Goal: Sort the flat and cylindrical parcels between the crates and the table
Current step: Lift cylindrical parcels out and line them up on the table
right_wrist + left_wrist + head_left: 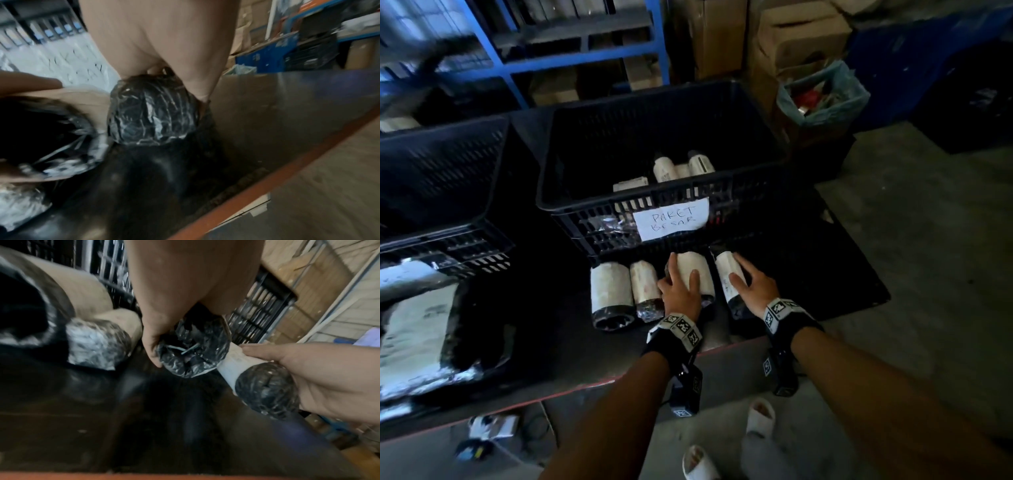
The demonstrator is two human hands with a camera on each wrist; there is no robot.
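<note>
Camera arrangement: one head view, two wrist views.

The head camera looks forward and down from above the table [551,342], taking in the far crate [664,144]. Each wrist camera sits close under its palm, facing along the fingers towards the crate. All three share the two right-hand cylindrical parcels [697,274] and the table's near red edge [267,183].

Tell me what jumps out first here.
Both hands on the table's front edge: the left hand grips one wrapped roll, the right hand another. Two more rolls lie to their left. Behind stands a black crate with a handwritten "PAKET BESAR" sign.
</note>
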